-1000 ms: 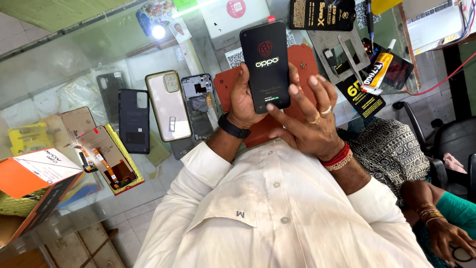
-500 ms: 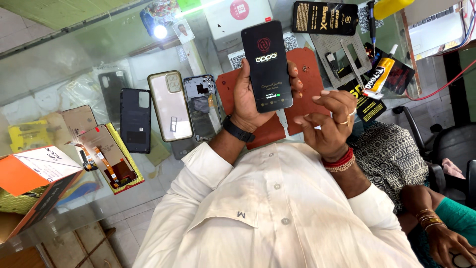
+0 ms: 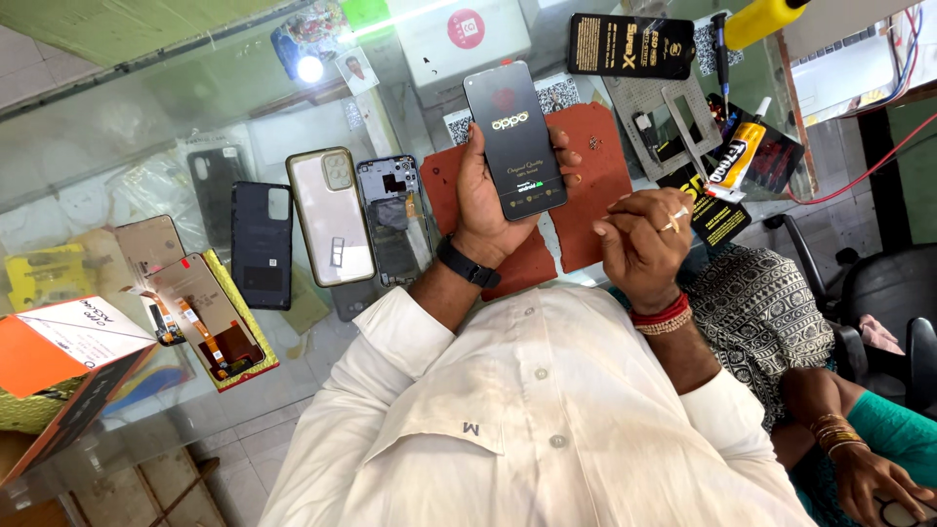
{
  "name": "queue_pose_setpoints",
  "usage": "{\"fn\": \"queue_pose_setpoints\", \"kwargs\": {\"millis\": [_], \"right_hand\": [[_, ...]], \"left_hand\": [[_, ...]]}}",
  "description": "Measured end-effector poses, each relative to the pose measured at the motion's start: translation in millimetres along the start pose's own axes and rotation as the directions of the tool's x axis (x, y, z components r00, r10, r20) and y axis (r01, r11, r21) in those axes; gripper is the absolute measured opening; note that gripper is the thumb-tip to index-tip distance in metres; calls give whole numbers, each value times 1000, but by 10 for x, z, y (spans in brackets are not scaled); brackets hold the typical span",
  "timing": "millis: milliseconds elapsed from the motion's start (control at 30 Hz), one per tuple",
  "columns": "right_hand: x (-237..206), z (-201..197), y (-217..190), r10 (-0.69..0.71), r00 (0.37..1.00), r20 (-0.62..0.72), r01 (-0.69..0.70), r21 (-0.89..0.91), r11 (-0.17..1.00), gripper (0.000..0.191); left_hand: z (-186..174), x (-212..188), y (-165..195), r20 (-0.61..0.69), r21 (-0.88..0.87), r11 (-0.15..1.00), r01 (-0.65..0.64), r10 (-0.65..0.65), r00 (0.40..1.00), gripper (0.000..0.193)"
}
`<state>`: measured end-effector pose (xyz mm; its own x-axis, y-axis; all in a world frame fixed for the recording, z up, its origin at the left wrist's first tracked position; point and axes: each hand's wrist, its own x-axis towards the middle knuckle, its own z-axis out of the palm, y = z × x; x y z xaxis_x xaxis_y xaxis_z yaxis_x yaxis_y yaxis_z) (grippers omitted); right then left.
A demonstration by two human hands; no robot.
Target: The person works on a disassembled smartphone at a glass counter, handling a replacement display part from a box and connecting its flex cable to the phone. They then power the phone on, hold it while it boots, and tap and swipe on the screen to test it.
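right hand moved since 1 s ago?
Yes. The right hand has come off the black phone and dropped to its right, over the red mat's edge; the left hand holds the phone alone.

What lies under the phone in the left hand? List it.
Under the phone, held up by the left hand, a red mat lies on the glass counter. The hand and phone cover the mat's middle, so anything there is hidden.

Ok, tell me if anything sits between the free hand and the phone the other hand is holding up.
Nothing visible does. The left hand holds the black phone upright above the red mat. The right hand hangs loosely curled just beside it, holding nothing, with only open air between its fingertips and the phone's edge.
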<state>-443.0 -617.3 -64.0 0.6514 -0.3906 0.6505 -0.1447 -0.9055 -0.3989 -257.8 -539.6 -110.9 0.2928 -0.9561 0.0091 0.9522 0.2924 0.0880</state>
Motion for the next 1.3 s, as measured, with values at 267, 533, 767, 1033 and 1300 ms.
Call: {"fn": "queue_pose_setpoints", "kwargs": {"millis": [267,533,767,1033,1300], "right_hand": [[-14,81,44,5,999,32,-5,17,1000,20],[-56,92,93,44,998,36,-45,27,999,21],[-70,103,100,59,997,40,-60,35,998,22],[-60,52,138,64,998,22,-65,20,998,20],[-45,92,131,95,995,26,-96,33,995,21]], "left_hand": [[93,-27,89,168,144,988,61,-85,982,80],[124,-61,196,256,236,969,67,-128,958,82],[110,-61,203,292,276,959,70,-153,944,83],[115,-44,159,267,318,943,98,-188,945,90],[142,-60,205,289,380,915,139,-260,922,88]]}}
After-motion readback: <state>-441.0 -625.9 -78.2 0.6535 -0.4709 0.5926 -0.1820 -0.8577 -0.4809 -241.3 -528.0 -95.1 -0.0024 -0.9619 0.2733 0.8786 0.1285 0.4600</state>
